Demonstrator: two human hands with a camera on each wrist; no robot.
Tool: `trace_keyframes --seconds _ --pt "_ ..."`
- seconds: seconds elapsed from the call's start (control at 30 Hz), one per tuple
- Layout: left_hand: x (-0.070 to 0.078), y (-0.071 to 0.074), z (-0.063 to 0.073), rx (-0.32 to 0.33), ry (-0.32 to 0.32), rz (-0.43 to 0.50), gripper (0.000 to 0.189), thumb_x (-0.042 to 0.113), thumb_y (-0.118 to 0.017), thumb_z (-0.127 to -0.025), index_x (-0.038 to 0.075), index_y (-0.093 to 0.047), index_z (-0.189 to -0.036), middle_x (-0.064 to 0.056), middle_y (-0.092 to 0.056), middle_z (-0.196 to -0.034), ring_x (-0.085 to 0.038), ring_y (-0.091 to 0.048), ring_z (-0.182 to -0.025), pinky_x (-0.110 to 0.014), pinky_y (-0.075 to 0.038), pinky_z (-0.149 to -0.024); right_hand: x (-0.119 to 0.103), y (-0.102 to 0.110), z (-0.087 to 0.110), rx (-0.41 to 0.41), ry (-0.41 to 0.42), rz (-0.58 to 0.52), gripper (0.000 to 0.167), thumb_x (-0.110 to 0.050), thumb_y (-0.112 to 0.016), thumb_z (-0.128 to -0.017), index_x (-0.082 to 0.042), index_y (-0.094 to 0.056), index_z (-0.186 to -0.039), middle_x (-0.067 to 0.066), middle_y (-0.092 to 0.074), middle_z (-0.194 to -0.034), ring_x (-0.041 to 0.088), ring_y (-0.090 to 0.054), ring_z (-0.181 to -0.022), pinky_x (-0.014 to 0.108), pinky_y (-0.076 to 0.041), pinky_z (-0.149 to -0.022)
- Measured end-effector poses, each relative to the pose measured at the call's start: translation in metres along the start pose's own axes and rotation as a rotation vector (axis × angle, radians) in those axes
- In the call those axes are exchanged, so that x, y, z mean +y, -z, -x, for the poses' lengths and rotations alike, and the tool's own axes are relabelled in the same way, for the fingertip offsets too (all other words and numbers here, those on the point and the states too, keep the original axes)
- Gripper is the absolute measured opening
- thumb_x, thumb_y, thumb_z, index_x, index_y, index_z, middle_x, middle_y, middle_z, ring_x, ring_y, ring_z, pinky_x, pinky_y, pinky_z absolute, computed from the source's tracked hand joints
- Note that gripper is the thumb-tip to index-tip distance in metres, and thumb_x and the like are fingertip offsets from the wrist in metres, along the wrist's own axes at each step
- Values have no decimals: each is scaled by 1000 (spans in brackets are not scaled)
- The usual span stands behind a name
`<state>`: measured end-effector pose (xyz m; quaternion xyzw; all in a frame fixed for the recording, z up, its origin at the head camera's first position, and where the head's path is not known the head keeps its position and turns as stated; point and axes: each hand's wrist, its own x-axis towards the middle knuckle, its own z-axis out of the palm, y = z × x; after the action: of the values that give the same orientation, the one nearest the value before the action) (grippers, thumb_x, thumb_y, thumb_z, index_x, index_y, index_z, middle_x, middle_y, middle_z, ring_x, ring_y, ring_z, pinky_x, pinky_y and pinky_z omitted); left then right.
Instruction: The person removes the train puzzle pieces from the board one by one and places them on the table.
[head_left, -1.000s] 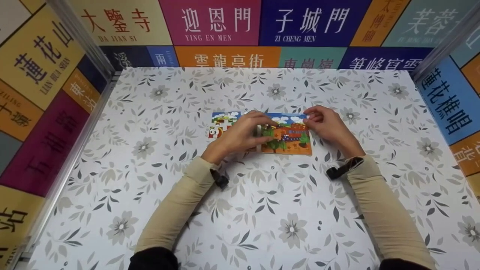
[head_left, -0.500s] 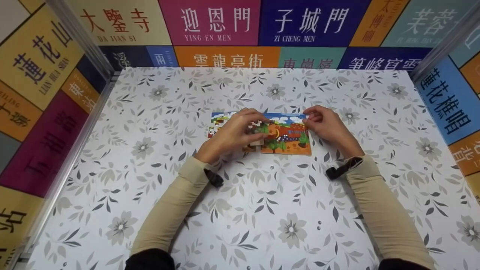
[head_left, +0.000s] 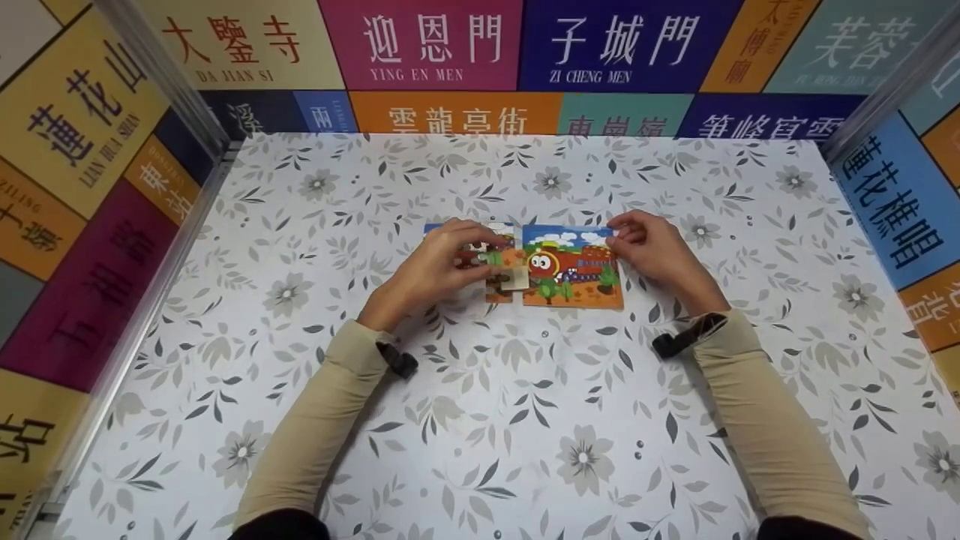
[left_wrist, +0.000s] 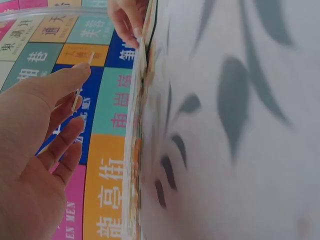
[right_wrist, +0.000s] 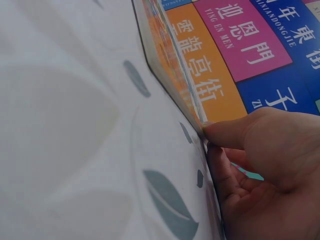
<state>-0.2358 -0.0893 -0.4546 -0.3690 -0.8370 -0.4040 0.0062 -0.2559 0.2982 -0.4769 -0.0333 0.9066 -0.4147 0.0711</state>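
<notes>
My left hand (head_left: 427,262) hovers over a left-hand puzzle section (head_left: 499,296) and covers much of it. Between thumb and finger it pinches a small thin puzzle piece (left_wrist: 78,93), seen edge-on in the left wrist view. A pale square face of this piece (head_left: 515,279) shows by the thumb in the head view. To the right lies a train picture panel (head_left: 574,262), a red train with eyes under a blue sky, a narrow gap apart from the left section. My right hand (head_left: 652,247) pinches that panel's upper right corner; its thumb (right_wrist: 227,131) lies on the edge.
The table (head_left: 585,375) wears a white cover with grey leaves and flowers. Colourful panels with large lettering (head_left: 427,45) wall in its back and both sides. Black wrist cameras (head_left: 397,361) sit at both cuffs.
My left hand has moved left, off the train panel and over the left section, uncovering the train's face. The pinched piece has moved along with it. My right hand has stayed at the corner.
</notes>
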Motion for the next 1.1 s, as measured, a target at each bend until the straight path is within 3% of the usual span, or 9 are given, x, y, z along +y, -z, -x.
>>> trace_keyframes --seconds 0.3,0.5,0.6,0.87,1.1 --pt "-12 9 14 -1 37 -74 37 33 -85 -97 19 -78 -130 3 -77 -128 -17 -65 -122 -43 -52 -109 0 1 2 4 17 1 36 -25 -70 -107 -8 -67 -139 15 -67 -121 23 -64 -110 26 -49 -92" --pt "-15 15 22 -25 63 -64 34 28 -87 -95 16 -80 -126 2 -78 -120 -26 -67 -108 -46 -57 -91 0 2 2 0 0 -8 38 -27 -70 -107 -9 -66 -139 13 -69 -122 17 -65 -107 21 -49 -89" --pt "-17 17 24 -47 72 -60 36 28 -88 -93 17 -81 -127 2 -78 -121 -25 -67 -105 -43 -56 -87 0 1 2 6 -3 -10 36 -26 -70 -107 -9 -66 -138 12 -69 -120 16 -64 -106 21 -50 -88" --pt "-17 23 28 -131 133 -60 36 26 -92 -89 22 -83 -124 7 -79 -121 -17 -68 -111 -41 -56 -97 0 1 1 7 7 -12 36 -25 -71 -107 -8 -67 -138 13 -69 -119 18 -65 -106 21 -50 -88" --pt "-20 24 30 -197 143 -69 36 26 -94 -86 20 -84 -121 5 -77 -114 -20 -68 -99 -38 -56 -86 2 0 0 6 -5 -14 36 -25 -71 -106 -9 -66 -138 11 -68 -119 17 -64 -106 23 -50 -89"
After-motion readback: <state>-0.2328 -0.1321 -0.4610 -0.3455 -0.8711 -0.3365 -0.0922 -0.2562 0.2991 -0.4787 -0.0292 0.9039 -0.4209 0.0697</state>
